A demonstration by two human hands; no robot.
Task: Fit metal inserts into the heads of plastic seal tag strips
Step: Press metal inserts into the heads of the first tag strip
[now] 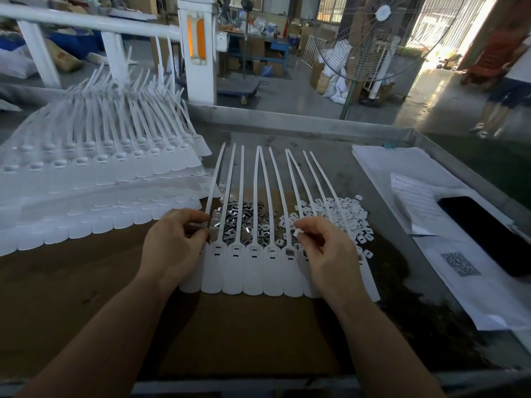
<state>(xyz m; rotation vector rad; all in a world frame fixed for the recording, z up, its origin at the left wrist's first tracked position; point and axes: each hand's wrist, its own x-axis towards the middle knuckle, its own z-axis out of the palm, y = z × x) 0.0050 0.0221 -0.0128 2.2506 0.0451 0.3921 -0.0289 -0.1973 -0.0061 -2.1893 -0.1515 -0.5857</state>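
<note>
A joined row of white seal tag strips (253, 274) lies flat on brown cardboard, tails pointing away from me. Behind the heads sits a pile of small shiny metal inserts (244, 222), with a pile of small white plastic caps (342, 216) to its right. My left hand (175, 245) rests on the row's left end and its thumb and fingers pinch the leftmost strip's tail. My right hand (324, 248) hovers over the right heads and pinches a small white cap (298, 232) at its fingertips. Several heads show dark slots; one shows an open square hole (289, 252).
A big stack of white tag strips (94, 179) fills the left of the table. Paper sheets (416, 179) and a black phone (488, 234) lie at the right. The metal table rim (287, 119) runs along the back. A standing fan (370, 38) and a person stand beyond.
</note>
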